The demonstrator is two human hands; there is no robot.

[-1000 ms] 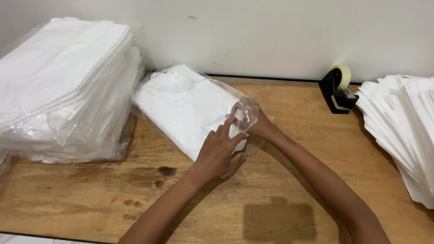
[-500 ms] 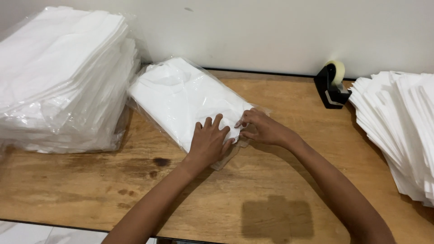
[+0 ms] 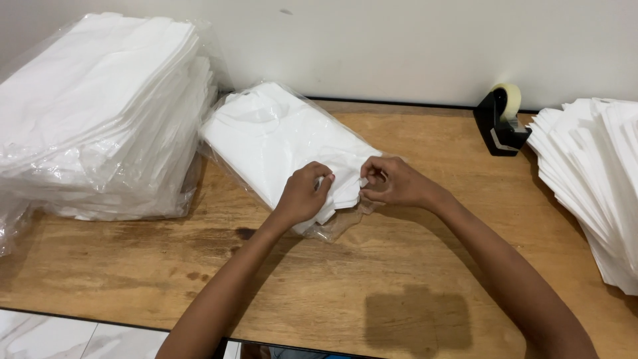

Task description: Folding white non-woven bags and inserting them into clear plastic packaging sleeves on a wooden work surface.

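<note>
A folded white garment in a clear plastic bag [image 3: 279, 143] lies slanted on the wooden table [image 3: 399, 279]. My left hand [image 3: 302, 194] presses down on the bag's near end, fingers curled over its edge. My right hand [image 3: 393, 181] pinches the open flap of the plastic bag right beside it, with a small piece of tape at the fingertips. Both hands touch the bag at its near right corner.
A tall stack of bagged white garments [image 3: 100, 113] stands at the left. A stack of unbagged folded white garments [image 3: 595, 179] lies at the right edge. A black tape dispenser [image 3: 502, 119] sits by the white wall. White tiled floor shows below the table's front edge.
My left hand has slid from flat on the bag to curl over its near edge. My right hand has shifted slightly and now pinches the flap.
</note>
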